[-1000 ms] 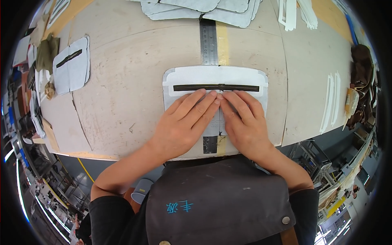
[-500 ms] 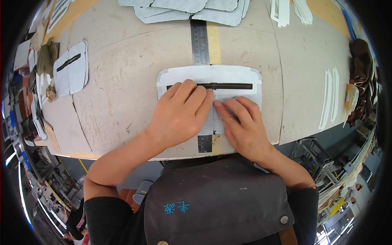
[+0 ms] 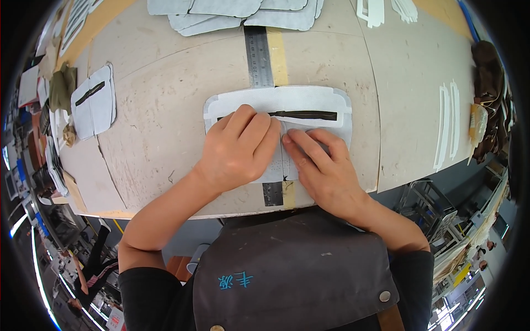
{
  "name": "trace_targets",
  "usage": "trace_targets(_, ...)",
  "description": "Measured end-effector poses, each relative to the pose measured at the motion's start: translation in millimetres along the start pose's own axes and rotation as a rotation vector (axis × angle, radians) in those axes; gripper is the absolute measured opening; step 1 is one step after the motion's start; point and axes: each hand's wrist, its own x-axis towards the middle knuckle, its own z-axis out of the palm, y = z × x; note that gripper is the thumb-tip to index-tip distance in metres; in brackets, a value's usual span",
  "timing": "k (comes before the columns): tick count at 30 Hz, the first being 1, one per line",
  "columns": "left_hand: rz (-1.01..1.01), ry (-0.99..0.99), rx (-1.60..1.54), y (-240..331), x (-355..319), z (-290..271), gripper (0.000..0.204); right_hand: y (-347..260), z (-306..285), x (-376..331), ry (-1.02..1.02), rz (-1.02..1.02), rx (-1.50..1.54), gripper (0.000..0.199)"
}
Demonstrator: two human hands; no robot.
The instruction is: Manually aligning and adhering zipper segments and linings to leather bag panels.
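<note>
Before me lies a pale grey, round-cornered panel (image 3: 221, 103), with a long dark slit (image 3: 309, 115) framed by a thin white strip (image 3: 345, 117). My left hand (image 3: 237, 146) is closed at the slit's lower edge, left of the middle, covering the slit's left part. Its fingertips pinch the white strip near the centre seam, where the strip bends slightly. Just right of that seam, my right hand (image 3: 326, 165) rests on the panel's lower half, thumb and fingers drawn together. Whatever sits between the right fingertips is hidden.
A steel ruler (image 3: 258, 58) is set in the table (image 3: 160, 99) and runs under the panel. More grey panels (image 3: 210, 21) are stacked at the far edge; others (image 3: 94, 107) lie left. White strips (image 3: 443, 127) lie right, beside brown material (image 3: 488, 105) and a yellowish bottle (image 3: 477, 126).
My left fingertips have shifted slightly, and the slit and white strip now bow near them. The right fingertips have moved a little up and closer to the left hand.
</note>
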Motion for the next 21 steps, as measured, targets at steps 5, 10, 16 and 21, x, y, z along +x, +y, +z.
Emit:
trace_targets(5,-0.007,-0.059,-0.079,-1,-2,-2,0.027,-1,1,0,0.011,0.011,0.004,0.048)
trace_targets(10,-0.022,-0.080,-0.106,-1,-5,-2,0.027,-2,3,0,0.064,0.037,0.020,0.050)
trace_targets(16,-0.090,-0.091,-0.109,5,-7,-10,0.032,-4,-1,3,0.052,0.052,-0.012,0.056)
trace_targets(21,-0.103,-0.180,-0.101,20,-15,-15,0.039,-1,1,1,0.043,0.042,-0.068,0.056)
